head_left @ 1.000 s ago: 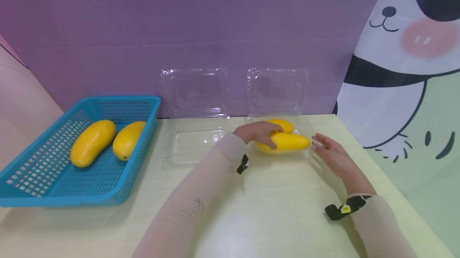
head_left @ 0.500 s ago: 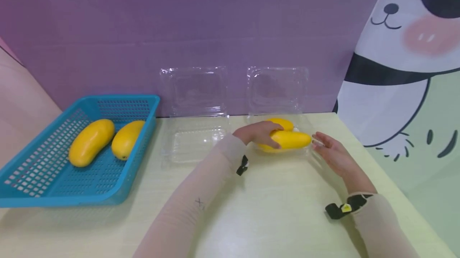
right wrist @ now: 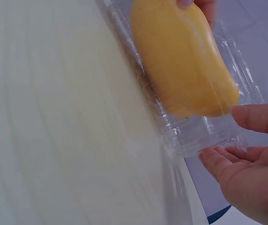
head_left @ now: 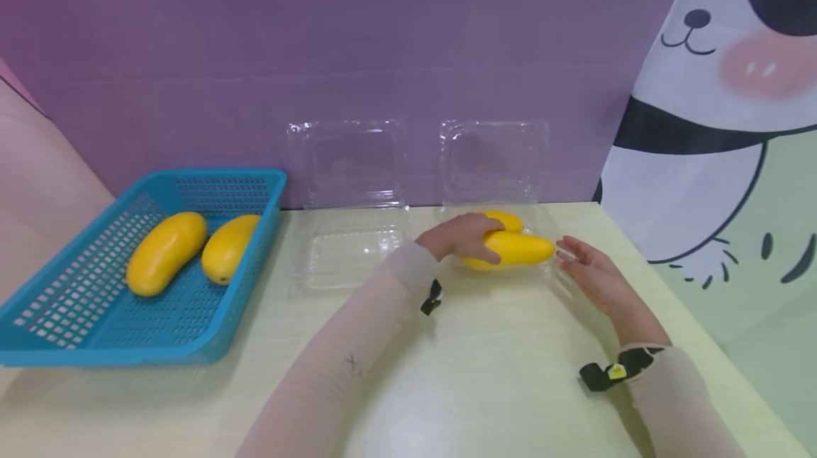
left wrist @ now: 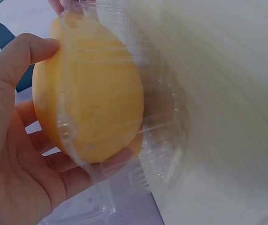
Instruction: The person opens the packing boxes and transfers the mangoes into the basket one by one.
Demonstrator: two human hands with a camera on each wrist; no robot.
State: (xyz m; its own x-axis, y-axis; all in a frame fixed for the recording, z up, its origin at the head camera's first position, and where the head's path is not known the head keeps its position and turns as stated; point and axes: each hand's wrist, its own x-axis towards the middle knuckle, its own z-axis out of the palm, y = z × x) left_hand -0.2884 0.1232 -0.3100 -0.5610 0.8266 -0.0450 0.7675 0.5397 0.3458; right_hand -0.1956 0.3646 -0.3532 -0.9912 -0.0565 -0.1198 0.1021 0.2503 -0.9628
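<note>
My left hand grips a yellow mango, thumb on the near side and fingers over the far side. In the left wrist view this mango shows through the clear wall of a plastic clamshell box. A second mango lies behind it in the same box, partly hidden by the left hand. At the box's right end is my right hand, fingers extended. The right wrist view has its thumb by the mango's tip and its fingertips against the clear end wall.
Another clear clamshell box stands left of the first, lid raised against the purple wall. The lid of the right box is also up. A blue basket at the left holds two mangoes.
The mango in the left hand has shifted slightly right, its tip nearer the right hand. The right hand stays almost where it was.
</note>
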